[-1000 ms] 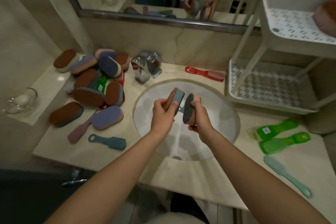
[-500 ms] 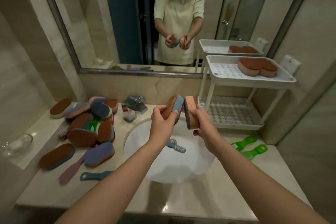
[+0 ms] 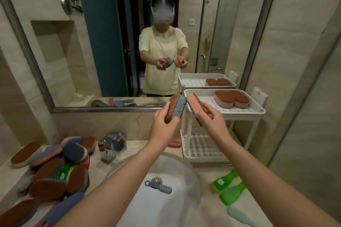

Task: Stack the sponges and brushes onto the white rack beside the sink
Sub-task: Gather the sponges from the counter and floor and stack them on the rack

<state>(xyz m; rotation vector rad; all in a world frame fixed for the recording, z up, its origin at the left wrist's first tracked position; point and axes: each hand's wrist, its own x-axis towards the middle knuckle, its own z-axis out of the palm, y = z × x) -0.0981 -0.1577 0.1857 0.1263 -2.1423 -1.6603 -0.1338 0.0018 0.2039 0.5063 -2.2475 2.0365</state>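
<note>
I have a sponge in each hand: my left hand (image 3: 163,125) has thumb and fingers curled round the lower end of the blue-sided sponge (image 3: 176,108), and my right hand (image 3: 212,120) wraps the peach-sided sponge (image 3: 193,106) the same way, both sponges on edge and their top corners almost meeting. A second ago I held this pair low over the sink basin (image 3: 184,180); since then I have lifted them up and to the right, so they now hang at the left rim of the white rack (image 3: 262,111), level with its top tier. I take that as the carry being nearly over, with only the setting down left. Two brown-topped sponges (image 3: 232,98) already lie at the far right of that tier, so the perforated floor nearer me is the room I would use (the lower tier (image 3: 203,147) looks bare too). The rack's raised lip is between my sponges and the shelf, so I judge they must go over it, not straight in. Plenty remains: a heap of sponges (image 3: 60,164) left of the tap (image 3: 110,145), a blue brush (image 3: 158,186) lying in the basin, a red brush (image 3: 174,143) behind it, and green brushes (image 3: 228,188) on the counter to the right.
</note>
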